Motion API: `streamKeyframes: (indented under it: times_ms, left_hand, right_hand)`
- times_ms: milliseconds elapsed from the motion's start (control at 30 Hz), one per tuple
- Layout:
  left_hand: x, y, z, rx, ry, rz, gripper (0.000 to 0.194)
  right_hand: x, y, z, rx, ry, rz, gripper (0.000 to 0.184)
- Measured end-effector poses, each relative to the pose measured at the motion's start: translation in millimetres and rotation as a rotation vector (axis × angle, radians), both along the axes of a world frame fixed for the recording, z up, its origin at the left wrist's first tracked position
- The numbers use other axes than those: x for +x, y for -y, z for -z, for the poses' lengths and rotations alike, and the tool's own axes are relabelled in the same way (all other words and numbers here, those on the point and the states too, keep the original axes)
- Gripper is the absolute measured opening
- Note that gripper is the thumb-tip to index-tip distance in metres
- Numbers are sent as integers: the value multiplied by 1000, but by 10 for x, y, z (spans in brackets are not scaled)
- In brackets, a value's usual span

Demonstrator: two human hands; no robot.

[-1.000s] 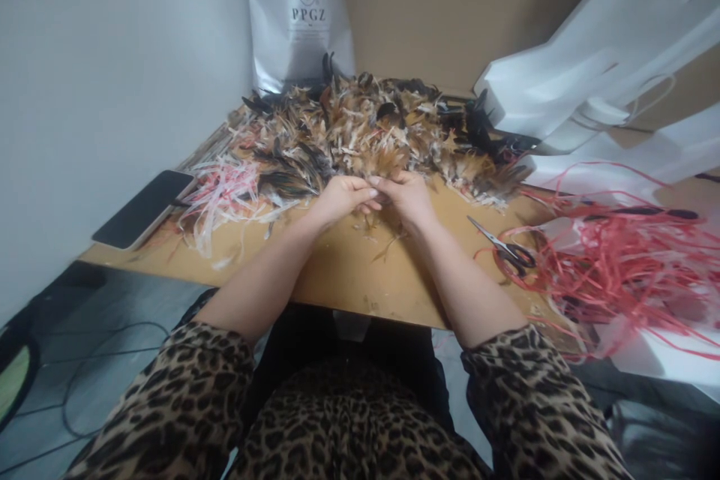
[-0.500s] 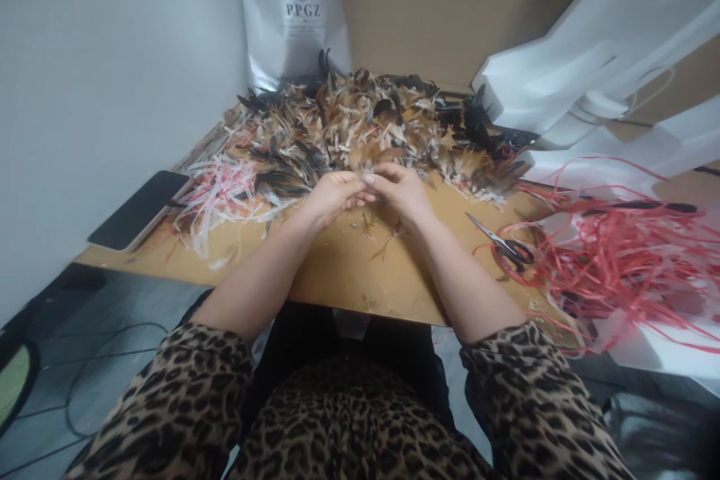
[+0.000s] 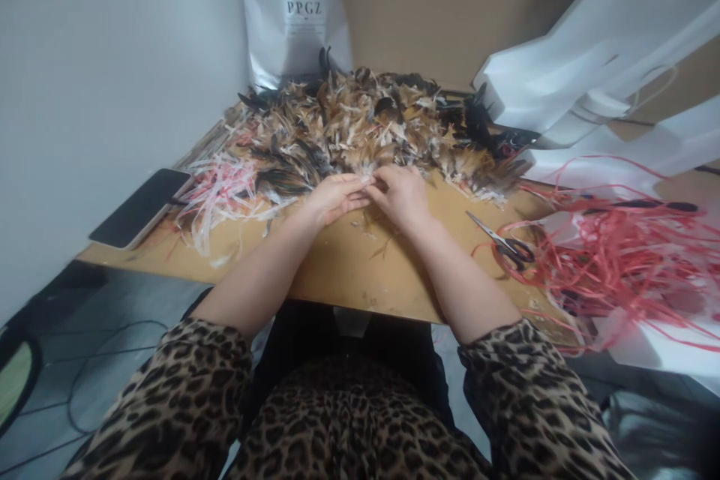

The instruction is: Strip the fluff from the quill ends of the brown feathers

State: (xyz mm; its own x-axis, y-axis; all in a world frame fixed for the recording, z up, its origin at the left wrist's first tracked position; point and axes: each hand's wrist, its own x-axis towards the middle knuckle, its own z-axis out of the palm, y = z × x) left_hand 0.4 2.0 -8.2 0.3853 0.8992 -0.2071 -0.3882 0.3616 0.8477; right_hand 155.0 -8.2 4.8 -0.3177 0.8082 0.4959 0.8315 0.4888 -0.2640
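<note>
Both my hands meet at the near edge of a big heap of brown and black feathers (image 3: 388, 112). My left hand (image 3: 337, 199) pinches the base of a small feather bunch (image 3: 361, 157), whose brown tips fan out away from me. Fingertips of my right hand (image 3: 402, 196) press together at the same spot, its back turned up. Whatever lies between the right fingers is hidden. A few loose feather scraps (image 3: 379, 246) lie on the table just below the hands.
White and pink strips (image 3: 217, 191) lie left of the feathers, beside a phone (image 3: 140, 210). Scissors (image 3: 509, 246) rest on the wooden table (image 3: 360, 281) at right, by tangled red ribbon (image 3: 619, 262). A silver-white bag (image 3: 295, 37) stands behind; white equipment (image 3: 534, 82) is at back right.
My right hand has rolled over so its back faces up more, its fingers closing in toward the left fingertips. The left hand has barely shifted.
</note>
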Motion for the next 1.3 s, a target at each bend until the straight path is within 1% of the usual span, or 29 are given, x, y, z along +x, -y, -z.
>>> streamKeyframes:
  times_ms: [100,200,300,333,400,467,567,667,767,833,900,933,1067,1133,1233,1300]
  left_hand:
    - [5,13,7,35,-43,0,14]
    - [8,27,-7,56,-68,-21,13]
    - [-10,23,-39,66,-60,-70,12]
    - [-21,16,-49,67,-49,-88,11]
    - [-46,-6,-61,60,-23,-120,11]
    - [-67,-28,-66,49,-4,-128,10]
    - [-85,-48,-70,28,4,-131,9]
    - [-88,-51,-76,7,11,-135,10]
    - [-85,-48,-75,6,8,-122,9]
    - [-82,-46,-71,20,1,-111,9]
    - [-81,-45,-70,30,3,-105,9]
    - [-82,-45,-72,29,7,-105,9]
    - [-89,-46,-88,11,31,-112,9]
    - [-92,-45,-98,7,47,-117,8]
    - [-91,-44,-108,-2,52,-121,8]
    - [-90,-42,-111,-5,53,-120,8]
  right_hand:
    - [16,-11,-19,-41,-44,-5,29]
    - [54,-17,-59,-84,-111,-32,27]
    - [170,-18,-145,-212,-168,-107,21]
    - [224,-18,-181,-282,-167,-129,20]
    - [331,-20,-245,-399,-106,-114,16]
    - [406,-26,-282,-452,-17,-85,15]
    - [431,-44,-260,-457,107,-66,18]
    - [387,-69,-170,-400,207,-66,21]
    - [327,-85,-77,-333,291,-33,24]
    - [298,-89,-43,-334,313,-1,23]
    - [291,-92,-37,-365,263,9,18]
    - [297,-97,-42,-383,202,3,15]
    - [369,-136,-79,-424,-147,-19,13]
    - [413,-157,-93,-437,-268,-9,14]
    - [446,-168,-94,-485,-321,-75,17]
    - [429,-153,-79,-524,-220,-143,19]
